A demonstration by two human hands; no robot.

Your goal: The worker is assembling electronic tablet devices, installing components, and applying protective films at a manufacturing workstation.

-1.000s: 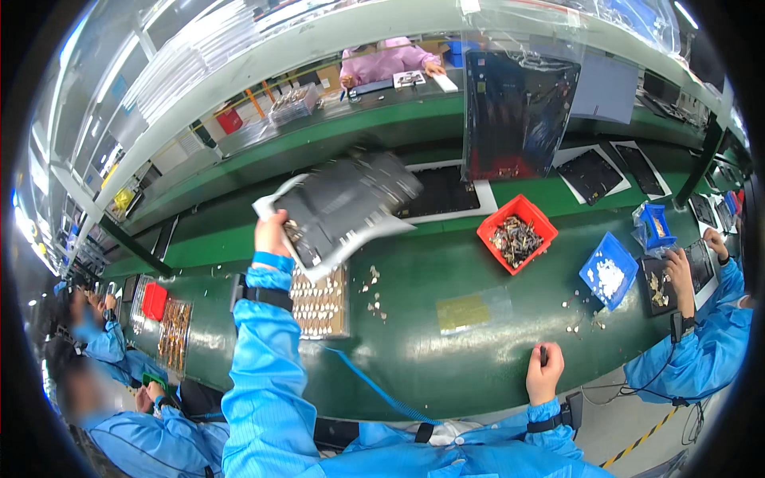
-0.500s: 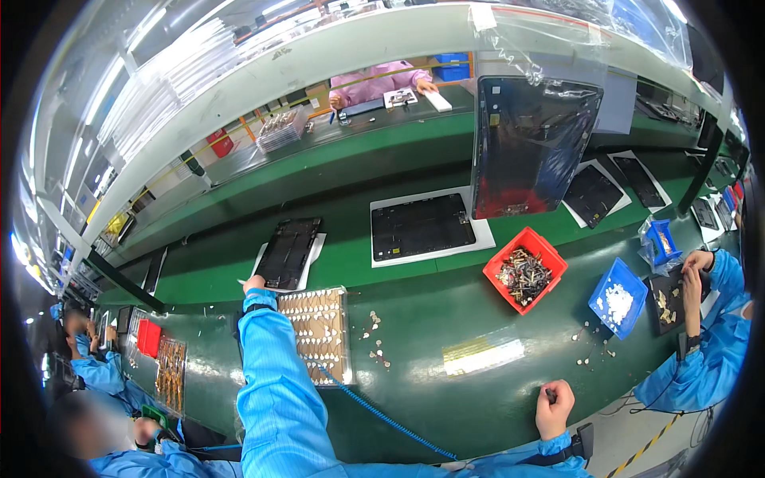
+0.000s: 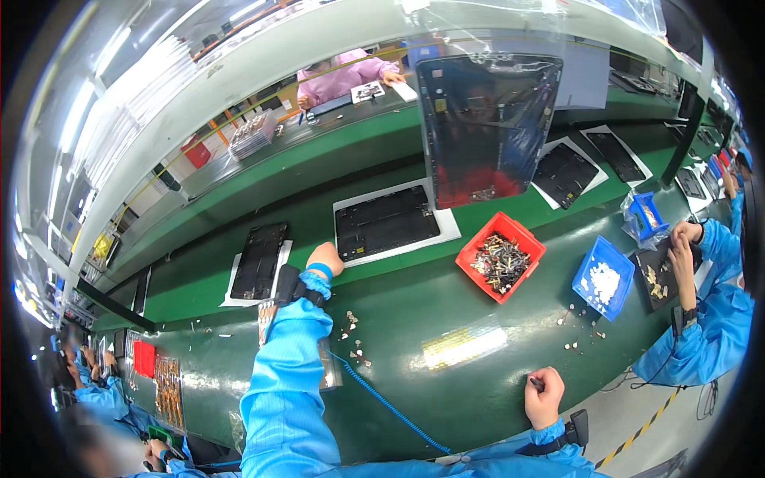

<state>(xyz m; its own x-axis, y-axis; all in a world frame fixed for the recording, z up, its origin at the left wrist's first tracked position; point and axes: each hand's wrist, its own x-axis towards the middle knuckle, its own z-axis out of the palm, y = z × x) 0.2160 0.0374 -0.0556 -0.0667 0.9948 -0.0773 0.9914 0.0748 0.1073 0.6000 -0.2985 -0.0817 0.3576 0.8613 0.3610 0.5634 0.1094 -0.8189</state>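
Reach of the left hand (image 3: pixel 327 259) is seen toward the dark flat panel on its white sheet (image 3: pixel 386 224), which lies on the green conveyor belt (image 3: pixel 319 199) just past the near bench edge; the hand sits at the sheet's near-left corner, touching or nearly so, fingers curled under, so whether they are spread or pinched can't be told. A wrist strap w/ blue coiled cord (image 3: pixel 382 398) is worn on that arm. The right hand (image 3: pixel 545 396) is rested on the green bench (image 3: pixel 446 398) near its front edge, closed in a loose fist around a small dark item, prob. a bit or screw; exact kind not visible. A second dark panel (image 3: pixel 259 261) lies further left on the belt, well apart. A red bin of metal parts (image 3: pixel 500 256) and a blue bin of white parts (image 3: pixel 603 278) stand to the right; loose small fasteners (image 3: pixel 352 334) are scattered by the left forearm. Step is judged as pick-up or pull-in of the panel. Next move, as judged, calls for a firm hold on the sheet edge w/o sliding the panel off it.
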